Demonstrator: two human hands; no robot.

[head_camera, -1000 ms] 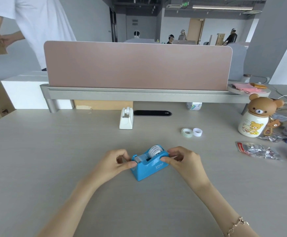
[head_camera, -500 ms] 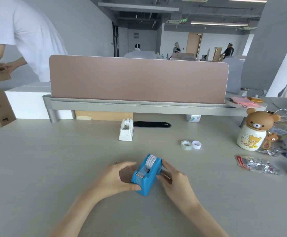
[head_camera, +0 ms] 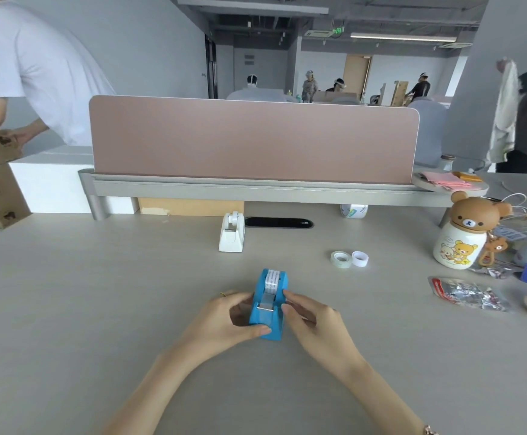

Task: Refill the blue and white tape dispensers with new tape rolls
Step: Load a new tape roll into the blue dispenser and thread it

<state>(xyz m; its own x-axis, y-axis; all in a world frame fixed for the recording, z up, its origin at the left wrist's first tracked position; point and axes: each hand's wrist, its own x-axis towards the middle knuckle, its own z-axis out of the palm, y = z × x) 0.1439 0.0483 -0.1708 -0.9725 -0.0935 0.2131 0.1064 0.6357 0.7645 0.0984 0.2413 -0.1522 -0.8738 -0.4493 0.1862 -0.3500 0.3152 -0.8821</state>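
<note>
The blue tape dispenser stands on the desk in front of me, its cutter end facing me, with a tape roll seated in it and tape drawn down to the blade. My left hand grips its left side, thumb under the near corner. My right hand touches its right side with its fingertips. The white tape dispenser stands farther back near the divider. A clear tape roll and a white core ring lie side by side to the right.
A pink divider on a grey rail closes the desk's far edge. A black slot lies beside the white dispenser. A bear-lidded jar, a foil packet and other clutter fill the right side. A person stands at back left.
The blue dispenser has been turned from sideways to cutter end toward me, and both hands have shifted to its sides. The camera view has tilted up a little.
</note>
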